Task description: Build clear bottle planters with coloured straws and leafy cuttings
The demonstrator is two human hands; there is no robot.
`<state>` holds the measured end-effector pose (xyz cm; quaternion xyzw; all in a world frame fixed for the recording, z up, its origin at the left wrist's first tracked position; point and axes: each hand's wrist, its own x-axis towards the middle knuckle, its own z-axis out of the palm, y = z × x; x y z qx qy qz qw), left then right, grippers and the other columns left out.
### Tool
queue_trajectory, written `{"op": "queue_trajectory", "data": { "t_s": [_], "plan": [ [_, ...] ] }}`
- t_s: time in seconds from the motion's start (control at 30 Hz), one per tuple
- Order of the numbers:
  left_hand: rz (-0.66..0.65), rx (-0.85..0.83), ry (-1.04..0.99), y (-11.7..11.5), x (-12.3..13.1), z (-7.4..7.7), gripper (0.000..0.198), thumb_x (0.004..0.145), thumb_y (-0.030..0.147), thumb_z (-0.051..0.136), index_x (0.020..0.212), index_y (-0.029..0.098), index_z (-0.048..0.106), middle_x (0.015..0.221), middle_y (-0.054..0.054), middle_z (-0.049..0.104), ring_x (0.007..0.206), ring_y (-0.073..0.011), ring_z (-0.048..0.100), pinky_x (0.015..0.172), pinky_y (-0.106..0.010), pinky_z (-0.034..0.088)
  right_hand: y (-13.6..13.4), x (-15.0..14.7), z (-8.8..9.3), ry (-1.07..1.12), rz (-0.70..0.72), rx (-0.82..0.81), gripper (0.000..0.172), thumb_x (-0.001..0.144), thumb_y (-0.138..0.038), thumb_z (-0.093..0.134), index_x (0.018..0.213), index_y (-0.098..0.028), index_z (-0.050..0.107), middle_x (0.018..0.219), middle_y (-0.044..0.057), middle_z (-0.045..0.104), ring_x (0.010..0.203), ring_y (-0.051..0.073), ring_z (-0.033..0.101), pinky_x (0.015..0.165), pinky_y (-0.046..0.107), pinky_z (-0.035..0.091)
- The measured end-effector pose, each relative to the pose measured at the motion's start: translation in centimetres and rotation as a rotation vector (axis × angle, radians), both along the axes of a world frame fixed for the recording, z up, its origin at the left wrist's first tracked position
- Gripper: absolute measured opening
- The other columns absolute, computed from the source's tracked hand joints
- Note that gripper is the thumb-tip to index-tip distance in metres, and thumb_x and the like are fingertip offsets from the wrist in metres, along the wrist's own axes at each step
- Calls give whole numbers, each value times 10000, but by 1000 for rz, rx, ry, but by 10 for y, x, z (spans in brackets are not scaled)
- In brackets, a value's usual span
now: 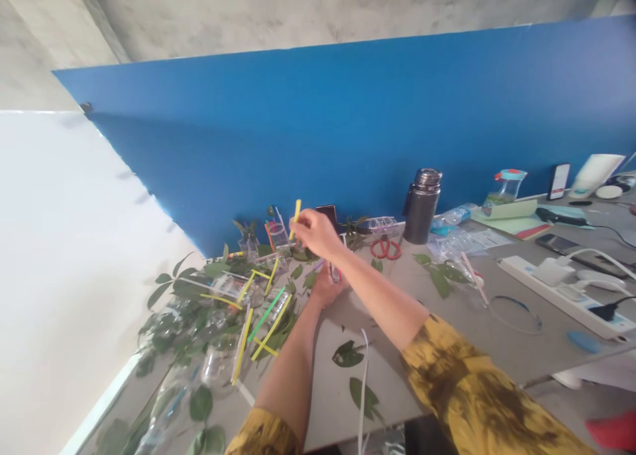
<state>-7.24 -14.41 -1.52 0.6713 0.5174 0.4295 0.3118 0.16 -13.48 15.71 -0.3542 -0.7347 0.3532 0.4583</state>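
Observation:
My right hand point(313, 233) pinches a short yellow straw piece point(297, 220) upright between its fingers, above a grey tabletop point(497, 355). Just below it is my left hand point(325, 286), its fingers curled near a small clear plastic item point(336, 273), and whether it grips that item is hidden. To the left, several clear plastic bottles point(218, 365) lie among leafy green sprigs point(183, 289). Loose yellow and green straw pieces point(265, 316) rest on them. Red-handled scissors point(385, 248) lie beyond my hands.
A dark steel flask point(422, 204) stands against a blue wall panel point(298, 137). Farther right are a spray bottle point(507, 187), a phone point(560, 180), and a white power strip point(566, 296) with plugged-in cables. Loose leaves point(348, 353) and a white cord point(364, 389) lie near the table edge.

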Motion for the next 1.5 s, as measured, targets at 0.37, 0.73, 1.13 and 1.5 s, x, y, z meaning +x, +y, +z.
{"op": "queue_trajectory", "data": {
  "t_s": [0.37,0.73,1.13,1.5],
  "plan": [
    [2,65,-108,-4,2,5,857,678,287,868,1446,246,490,1441,-117,604,1338,-301,574,1188,-492,382,17,142,-58,82,-102,-64,295,855,-449,663,874,-157,696,723,18,677,574,116,566,476,203,398],
    [-117,41,-111,-1,-7,13,817,678,201,681,1464,240,460,1502,-108,564,1390,-304,543,1189,-484,417,1,137,-105,-281,-89,-17,106,795,-275,690,805,-175,723,757,-8,710,686,141,602,626,234,395],
    [-59,96,-63,-1,6,14,864,662,344,874,1419,217,476,1377,-137,630,1281,-367,602,1128,-534,450,-10,128,-101,-495,-227,-16,63,834,-256,708,818,-217,754,813,14,763,771,176,676,634,251,348],
    [-25,215,-63,5,13,1,687,750,368,815,1348,190,527,1368,-166,630,1281,-358,595,1112,-541,439,-5,120,-114,-407,-230,-1,94,856,-303,735,823,-216,748,802,11,775,742,167,681,640,247,368]
  ]
}}
